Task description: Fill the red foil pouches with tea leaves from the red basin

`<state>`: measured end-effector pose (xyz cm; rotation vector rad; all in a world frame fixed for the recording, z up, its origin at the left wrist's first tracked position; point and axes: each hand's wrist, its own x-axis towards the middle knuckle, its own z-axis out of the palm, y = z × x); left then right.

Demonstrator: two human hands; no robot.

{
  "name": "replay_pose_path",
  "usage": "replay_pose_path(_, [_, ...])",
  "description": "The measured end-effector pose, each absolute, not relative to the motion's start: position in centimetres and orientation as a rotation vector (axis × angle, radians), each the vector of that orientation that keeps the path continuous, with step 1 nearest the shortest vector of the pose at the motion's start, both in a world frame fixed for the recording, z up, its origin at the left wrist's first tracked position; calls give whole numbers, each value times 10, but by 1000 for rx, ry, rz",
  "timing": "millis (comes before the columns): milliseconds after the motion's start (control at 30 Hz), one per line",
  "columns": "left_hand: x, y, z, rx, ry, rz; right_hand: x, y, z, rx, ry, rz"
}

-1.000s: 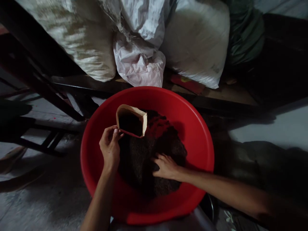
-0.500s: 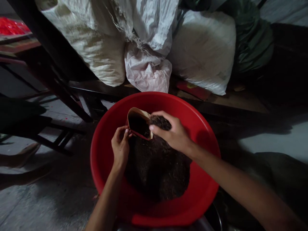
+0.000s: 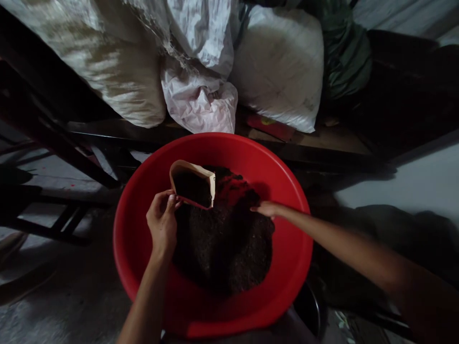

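My left hand (image 3: 163, 222) is closed on the near left side of a small paper bag (image 3: 212, 188), thumb and fingers pinching its edge. The bag is pale inside and reddish outside, its mouth is open, and dark material shows within. Beneath it, a heap of dark brown, loose, crumbly stuff (image 3: 229, 258) lies in a wide red plastic tub (image 3: 215, 329); its exact kind is unclear. My right hand (image 3: 268, 209) reaches into the right side of the heap. Most of its fingers are sunk in the dark stuff, so their grip is hidden.
Behind the tub, full white sacks (image 3: 279, 67), a crumpled pinkish-white bag (image 3: 201, 102) and a dark green sack (image 3: 346, 57) rest on a low wooden platform (image 3: 333, 138). To the left stand dark wooden furniture legs (image 3: 86, 162) and a person's feet (image 3: 25, 286).
My right hand has left the bag's mouth, where it held a clump of the dark stuff, and moved down right into the heap. The left hand keeps its hold. The camera view has shifted.
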<state>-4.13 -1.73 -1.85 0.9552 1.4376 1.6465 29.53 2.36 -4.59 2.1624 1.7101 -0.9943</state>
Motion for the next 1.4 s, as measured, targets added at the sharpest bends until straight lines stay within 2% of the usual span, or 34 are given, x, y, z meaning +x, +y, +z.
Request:
replay_pose_path(167, [-40, -18, -19, 995, 1448, 1644, 248, -23, -91, 2244, 1625, -962])
replay_pose_path(333, [-42, -17, -17, 952, 1448, 1657, 224, -51, -88, 2217, 1912, -1072])
replay_pose_path(433, [-42, -18, -15, 938, 1454, 1663, 212, -50, -59, 2157, 2147, -1304])
replay_pose_path(533, [-41, -20, -13, 948, 1453, 1652, 194, -37, -5, 2191, 2435, -1648])
replay_pose_path(633, [-40, -21, -13, 967, 1431, 1642, 167, -16, 53, 2202, 2775, -1721])
replay_pose_path(733, [-42, -22, -14, 974, 1424, 1649, 141, 11, 86, 2083, 3009, -1755])
replay_pose_path(833, [-45, -24, -16, 973, 1445, 1649, 130, 36, 89, 2019, 3192, -1633])
replay_pose_path(933, [-50, -25, -19, 964, 1467, 1660, 144, 53, 76, 2244, 3171, -1496])
replay_pose_path(1033, [-53, -23, -21, 965, 1499, 1661, 173, 59, 59, 2498, 2877, -1025])
replay_pose_path(1100, [-54, -21, -20, 989, 1530, 1655, 187, 56, 47, 2442, 2720, -761])
replay_pose_path(1133, [-53, -20, -18, 1001, 1545, 1654, 190, 54, 42, 2378, 2692, -768])
replay_pose_path(1267, [-42, -21, -11, 968, 1511, 1676, 172, 46, 27, 2118, 2817, -1153])
replay_pose_path(1400, [-29, -24, 2, 1336, 1784, 1575, 148, 49, 26, 2272, 2855, -818])
